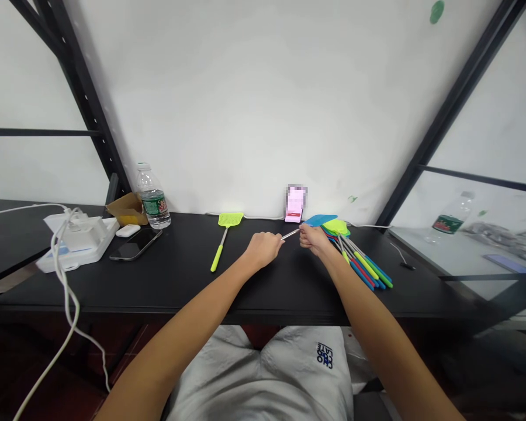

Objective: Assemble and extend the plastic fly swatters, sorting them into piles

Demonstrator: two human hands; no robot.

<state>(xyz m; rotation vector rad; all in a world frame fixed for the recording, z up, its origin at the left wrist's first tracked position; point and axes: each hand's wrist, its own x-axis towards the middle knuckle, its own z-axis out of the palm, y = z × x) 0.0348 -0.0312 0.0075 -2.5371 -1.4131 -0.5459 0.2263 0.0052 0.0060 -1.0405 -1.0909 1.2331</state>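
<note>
Between my two hands runs the thin metal rod of a blue fly swatter [321,220]. My left hand [263,249] is closed around its handle end, which the fingers hide. Close to the blue head, my right hand [314,240] grips the rod with fingers curled. Just right of that hand lies a pile of fly swatters [363,262] with yellow-green, red, blue and green handles, their heads overlapping. A single yellow-green fly swatter [230,220] rests on the black table [179,286], left of my left hand, its head toward the wall.
A phone with a lit screen [294,203] leans on the wall. Toward the left are a water bottle [154,197], a small cardboard box [129,209], a white case [128,231], a dark phone [135,244] and a white power strip [81,242] with cables. Black metal posts flank the table.
</note>
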